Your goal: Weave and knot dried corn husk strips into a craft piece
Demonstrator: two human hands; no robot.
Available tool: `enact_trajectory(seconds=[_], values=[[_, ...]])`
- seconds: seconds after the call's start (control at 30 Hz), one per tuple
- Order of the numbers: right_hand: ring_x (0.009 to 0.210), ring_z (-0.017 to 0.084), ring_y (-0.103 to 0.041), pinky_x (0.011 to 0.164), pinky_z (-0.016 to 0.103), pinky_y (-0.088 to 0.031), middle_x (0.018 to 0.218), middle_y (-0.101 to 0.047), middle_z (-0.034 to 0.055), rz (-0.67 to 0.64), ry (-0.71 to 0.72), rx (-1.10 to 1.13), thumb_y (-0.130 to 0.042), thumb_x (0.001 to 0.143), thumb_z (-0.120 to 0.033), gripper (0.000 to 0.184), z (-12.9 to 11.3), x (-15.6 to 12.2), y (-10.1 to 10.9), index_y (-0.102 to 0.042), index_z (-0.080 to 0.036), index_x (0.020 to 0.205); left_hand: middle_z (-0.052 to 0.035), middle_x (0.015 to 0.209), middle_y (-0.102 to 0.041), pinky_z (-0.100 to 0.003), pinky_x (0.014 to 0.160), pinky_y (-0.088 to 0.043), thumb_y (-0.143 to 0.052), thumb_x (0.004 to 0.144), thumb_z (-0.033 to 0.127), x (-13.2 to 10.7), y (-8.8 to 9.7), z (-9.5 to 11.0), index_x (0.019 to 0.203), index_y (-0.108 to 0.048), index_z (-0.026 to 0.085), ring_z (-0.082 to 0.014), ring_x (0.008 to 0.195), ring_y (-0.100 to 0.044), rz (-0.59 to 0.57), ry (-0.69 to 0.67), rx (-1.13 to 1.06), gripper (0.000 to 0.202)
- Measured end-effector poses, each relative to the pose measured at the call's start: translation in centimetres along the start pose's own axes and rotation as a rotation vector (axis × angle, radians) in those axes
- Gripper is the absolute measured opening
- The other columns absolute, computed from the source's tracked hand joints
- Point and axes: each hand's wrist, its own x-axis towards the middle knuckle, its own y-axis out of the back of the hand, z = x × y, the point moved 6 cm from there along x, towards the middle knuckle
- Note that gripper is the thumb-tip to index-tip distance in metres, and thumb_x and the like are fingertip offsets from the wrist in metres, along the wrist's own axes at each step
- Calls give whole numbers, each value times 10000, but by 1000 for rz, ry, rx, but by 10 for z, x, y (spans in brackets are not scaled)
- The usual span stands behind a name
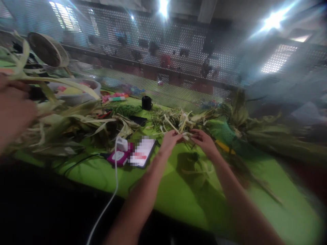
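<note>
Pale strips of corn husk [185,121] stick up between my two hands over the green tabletop. My left hand [171,139] has its fingers pinched on the strips from the left. From the right, my right hand [203,139] closes thumb and fingers on the same strips, close to the left fingertips. The strips cross one another where the hands meet; how they are joined is too blurred to tell. Just behind lies a heap of shredded husk [163,119]. Below my right hand, a few loose pale strips [201,171] lie on the table.
A phone [144,153] and a magenta box [120,158] with a white charger [122,144] and cable lie left of my hands. Husk piles [66,126] spread farther left, beside another person's hand [15,109]. A black cup [146,102] stands before the perforated metal screen [153,61].
</note>
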Motion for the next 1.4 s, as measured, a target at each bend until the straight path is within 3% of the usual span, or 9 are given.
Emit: enact_trajectory(seconds=[0.13,0.27,0.5,0.77,1.2,1.4], values=[[662,141,-548,650,274,-443,747,-621,-13,-82,24,-35,-728,702,-312,572,-6,-2,-5,-591,-195,1245,-68,752,-712,-350,771,-534,-749,670,231,2,0,-1,780,-685,115,-172,681,-668,-1,-12,36,172],[613,118,-459,599,247,-391,669,-515,-43,-105,67,-77,-716,721,-299,559,-19,-5,-5,-601,-212,1260,-63,759,-710,-373,795,-540,-734,679,228,6,0,-4,797,-691,116,-181,694,-672,-46,-70,33,168],[553,108,-434,533,241,-356,634,-533,-40,-168,-45,12,-722,717,-300,514,-18,-9,-1,-648,-232,1221,-69,787,-719,-360,782,-547,-710,681,190,14,4,-12,810,-695,125,-184,713,-679,-37,-90,107,146],[713,151,-592,634,268,-452,910,-717,43,-162,-121,109,-710,733,-385,291,-17,-11,-3,-741,-213,966,-54,727,-709,-329,749,-542,-705,678,170,5,-1,-2,771,-689,123,-163,661,-661,-24,-44,88,106],[853,180,-662,798,326,-512,1013,-733,58,-231,-89,171,-734,721,-288,339,-14,-12,-6,-729,-226,1054,-58,727,-702,-336,758,-543,-699,675,184,8,1,-8,774,-686,126,-169,677,-667,-31,-48,102,115],[841,201,-670,810,341,-513,933,-745,55,-147,-15,112,-815,633,-331,300,-24,-11,-5,-752,-208,898,-42,708,-696,-340,756,-546,-737,650,202,13,1,-12,762,-681,124,-151,636,-647,-45,-46,90,147]])
